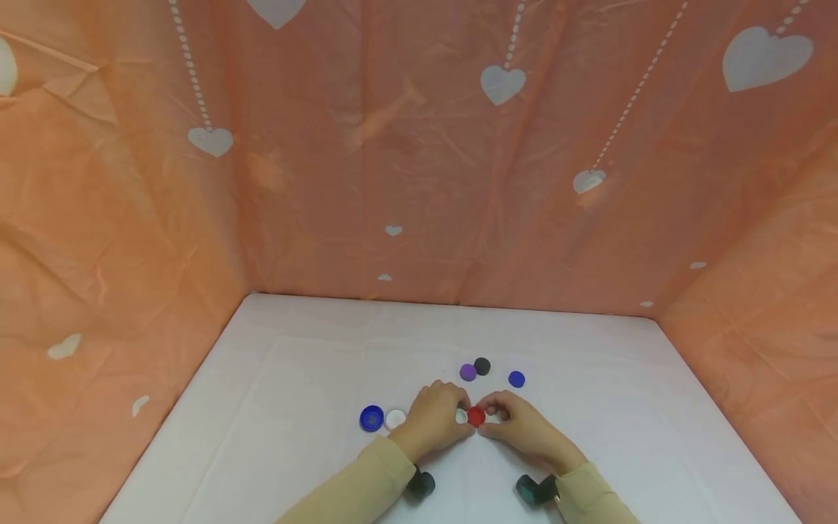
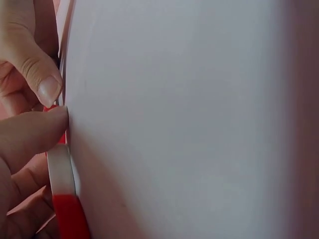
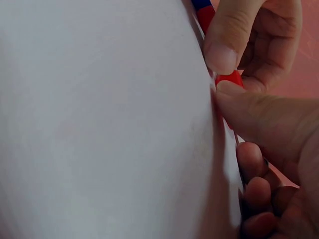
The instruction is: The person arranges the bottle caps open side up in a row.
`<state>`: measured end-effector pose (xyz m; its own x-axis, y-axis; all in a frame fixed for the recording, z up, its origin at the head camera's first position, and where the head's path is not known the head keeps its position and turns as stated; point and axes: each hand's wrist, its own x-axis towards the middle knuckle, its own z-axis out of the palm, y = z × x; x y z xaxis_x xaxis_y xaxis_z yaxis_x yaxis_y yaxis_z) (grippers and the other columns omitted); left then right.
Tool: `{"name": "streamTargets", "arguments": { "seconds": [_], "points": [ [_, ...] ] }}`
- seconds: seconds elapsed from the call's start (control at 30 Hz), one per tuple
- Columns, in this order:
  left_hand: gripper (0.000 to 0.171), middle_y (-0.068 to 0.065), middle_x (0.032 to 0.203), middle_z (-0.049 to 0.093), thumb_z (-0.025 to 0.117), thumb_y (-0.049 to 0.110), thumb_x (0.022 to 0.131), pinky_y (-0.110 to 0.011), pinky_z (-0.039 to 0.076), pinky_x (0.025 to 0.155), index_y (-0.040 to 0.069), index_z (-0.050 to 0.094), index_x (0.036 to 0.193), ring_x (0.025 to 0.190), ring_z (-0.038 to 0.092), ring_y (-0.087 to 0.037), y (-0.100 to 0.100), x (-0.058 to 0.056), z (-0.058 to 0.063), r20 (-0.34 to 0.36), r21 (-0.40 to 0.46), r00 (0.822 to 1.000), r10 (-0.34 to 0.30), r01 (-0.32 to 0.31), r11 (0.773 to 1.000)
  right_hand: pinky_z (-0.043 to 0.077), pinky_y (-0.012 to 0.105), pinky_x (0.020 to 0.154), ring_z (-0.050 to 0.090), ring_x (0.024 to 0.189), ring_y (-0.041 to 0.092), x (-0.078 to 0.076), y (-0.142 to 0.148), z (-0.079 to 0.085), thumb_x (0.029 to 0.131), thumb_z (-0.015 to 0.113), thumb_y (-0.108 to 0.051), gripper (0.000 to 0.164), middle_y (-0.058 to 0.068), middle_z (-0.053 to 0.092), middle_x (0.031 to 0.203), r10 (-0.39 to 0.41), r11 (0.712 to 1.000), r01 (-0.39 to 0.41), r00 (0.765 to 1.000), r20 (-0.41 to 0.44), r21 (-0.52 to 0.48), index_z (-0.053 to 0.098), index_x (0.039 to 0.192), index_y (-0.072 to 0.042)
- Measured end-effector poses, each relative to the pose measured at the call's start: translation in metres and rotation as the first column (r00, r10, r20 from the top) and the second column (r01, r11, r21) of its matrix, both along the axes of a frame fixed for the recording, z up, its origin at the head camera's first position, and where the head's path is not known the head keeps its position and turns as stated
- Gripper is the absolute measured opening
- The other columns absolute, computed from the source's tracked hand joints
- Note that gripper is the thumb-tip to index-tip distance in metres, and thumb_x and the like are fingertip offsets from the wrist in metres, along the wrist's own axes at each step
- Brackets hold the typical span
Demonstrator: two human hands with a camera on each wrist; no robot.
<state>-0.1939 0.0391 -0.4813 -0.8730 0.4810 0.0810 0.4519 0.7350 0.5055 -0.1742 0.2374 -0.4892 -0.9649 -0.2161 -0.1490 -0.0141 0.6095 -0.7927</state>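
A small round red cap (image 1: 476, 416) lies between my two hands in the head view. My left hand (image 1: 432, 416) pinches it from the left, its thumb (image 2: 37, 130) across the cap's side in the left wrist view. From the right, my right hand (image 1: 524, 429) pinches the same cap, with its thumb (image 3: 259, 112) against the edge. A white cap (image 1: 461, 415) sits beside the red one, within the curve of my left fingers. Another red piece (image 2: 70, 216) shows past the white cap (image 2: 60, 169) in the left wrist view; in the head view my left hand hides it.
Left of my left hand lie a white cap (image 1: 396, 419) and a larger blue cap (image 1: 372, 418). Beyond the hands are a purple disc (image 1: 468, 372), a black disc (image 1: 482, 366) and a blue disc (image 1: 516, 379). Orange curtains (image 1: 425, 182) bound the white table (image 1: 314, 342).
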Motion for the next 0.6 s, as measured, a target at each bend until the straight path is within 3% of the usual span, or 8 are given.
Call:
{"name": "streamTargets", "arguments": {
  "seconds": [0.23,0.6],
  "points": [
    [0.030,0.010,0.083,0.058,0.080,0.037,0.077,-0.032,0.040,0.079,0.016,0.071,0.096,0.083,0.049,-0.013,0.0042,0.0013,-0.0002,-0.006,-0.027,1.000,0.024,-0.024,0.999,0.039,0.037,0.079,0.047,0.093,0.021,-0.0001,-0.0002,-0.0007,0.080,0.079,-0.026,0.031,-0.002,0.057,0.098,-0.001,1.000,0.001,1.000,0.012,0.008,0.066,0.108,-0.021],
    [0.030,0.010,0.084,0.058,0.080,0.037,0.077,-0.031,0.040,0.080,0.017,0.071,0.097,0.083,0.048,-0.012,0.0045,0.0002,-0.0016,-0.019,-0.041,1.000,0.007,-0.008,0.999,0.040,0.038,0.080,0.047,0.093,0.021,0.0003,-0.0007,-0.0006,0.082,0.078,-0.026,0.028,-0.003,0.056,0.097,0.000,0.999,0.000,1.000,-0.001,0.040,0.065,0.106,-0.024]
  ]
}}
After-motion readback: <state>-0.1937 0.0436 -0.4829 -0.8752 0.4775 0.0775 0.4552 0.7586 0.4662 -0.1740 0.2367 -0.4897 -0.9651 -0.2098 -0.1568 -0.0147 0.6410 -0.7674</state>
